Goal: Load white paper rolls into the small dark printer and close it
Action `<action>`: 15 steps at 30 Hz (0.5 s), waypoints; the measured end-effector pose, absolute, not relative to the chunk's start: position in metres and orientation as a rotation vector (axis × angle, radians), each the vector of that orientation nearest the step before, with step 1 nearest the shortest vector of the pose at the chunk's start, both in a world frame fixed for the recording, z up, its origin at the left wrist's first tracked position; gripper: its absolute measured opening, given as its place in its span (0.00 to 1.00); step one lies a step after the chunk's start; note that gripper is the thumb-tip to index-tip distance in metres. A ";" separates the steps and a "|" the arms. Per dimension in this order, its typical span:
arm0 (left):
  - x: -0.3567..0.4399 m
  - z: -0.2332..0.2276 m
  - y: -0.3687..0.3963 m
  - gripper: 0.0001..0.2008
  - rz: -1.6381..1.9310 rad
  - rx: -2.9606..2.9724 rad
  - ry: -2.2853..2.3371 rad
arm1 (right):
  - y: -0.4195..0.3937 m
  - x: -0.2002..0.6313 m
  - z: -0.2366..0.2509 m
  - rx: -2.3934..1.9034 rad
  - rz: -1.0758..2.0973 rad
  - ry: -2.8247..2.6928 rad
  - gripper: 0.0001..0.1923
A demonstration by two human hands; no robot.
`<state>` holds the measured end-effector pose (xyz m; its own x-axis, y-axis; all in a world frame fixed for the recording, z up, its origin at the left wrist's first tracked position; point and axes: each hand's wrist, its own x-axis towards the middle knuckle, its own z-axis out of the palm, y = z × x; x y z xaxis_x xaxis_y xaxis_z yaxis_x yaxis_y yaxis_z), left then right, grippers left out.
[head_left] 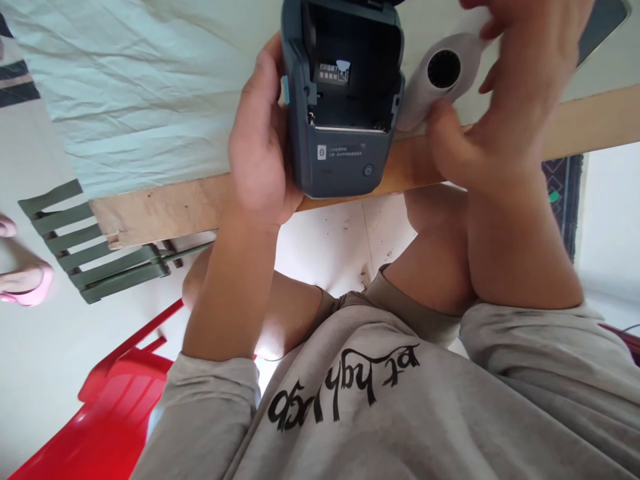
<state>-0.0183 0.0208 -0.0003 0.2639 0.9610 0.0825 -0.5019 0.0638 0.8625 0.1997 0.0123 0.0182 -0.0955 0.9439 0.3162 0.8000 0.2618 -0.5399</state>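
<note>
My left hand (257,137) is closed around the side of a dark blue-grey label printer (343,170) at the table's edge. The printer's lid is up, and its hollow paper bay faces me with a small printed sticker inside. A power button sits at its near right corner. Just to the right, my right hand (520,93) grips a white label roll (419,93) with a black core, thumb on the near side and fingers on the far side. Some of these fingers are blurred. The roll is beside the printer, outside its bay.
A pale green cloth covers the table (160,207), whose wooden edge shows. A dark flat object (603,27) lies at the upper right. On the left are a green slatted folding stool (120,273), a red chair (120,393) and another person's foot in a pink slipper (37,283).
</note>
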 end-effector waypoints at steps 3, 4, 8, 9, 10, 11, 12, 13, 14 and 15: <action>-0.016 0.002 0.019 0.21 1.232 0.903 0.654 | 0.014 0.202 0.008 -1.508 0.149 -2.151 0.27; -0.015 0.003 0.018 0.21 1.232 0.891 0.663 | 0.016 0.204 0.004 -1.508 0.123 -2.157 0.27; -0.016 0.005 0.017 0.21 1.204 0.909 0.658 | 0.021 0.209 -0.004 -1.387 0.140 -2.115 0.24; -0.017 0.005 0.017 0.21 1.205 0.911 0.653 | 0.021 0.210 -0.005 -1.323 0.156 -2.098 0.24; -0.017 0.005 0.017 0.21 1.210 0.907 0.648 | 0.020 0.209 -0.005 -1.259 0.174 -2.070 0.22; -0.018 0.005 0.017 0.22 1.211 0.904 0.642 | 0.019 0.209 -0.005 -1.207 0.189 -2.032 0.21; -0.018 0.006 0.017 0.22 1.209 0.903 0.639 | 0.018 0.208 -0.005 -1.169 0.188 -1.999 0.20; -0.018 0.006 0.017 0.23 1.205 0.902 0.638 | 0.018 0.206 -0.005 -1.138 0.188 -1.948 0.20; -0.018 0.007 0.017 0.23 1.204 0.900 0.638 | 0.019 0.205 -0.005 -1.099 0.216 -1.867 0.21; -0.018 0.007 0.017 0.23 1.202 0.899 0.637 | 0.020 0.202 -0.005 -1.052 0.321 -1.717 0.21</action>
<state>-0.0175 0.0165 0.0074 0.2627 0.9640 0.0407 -0.5072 0.1021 0.8558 0.2025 0.0199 -0.0054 -0.0649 0.7708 0.6338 0.4899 0.5779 -0.6527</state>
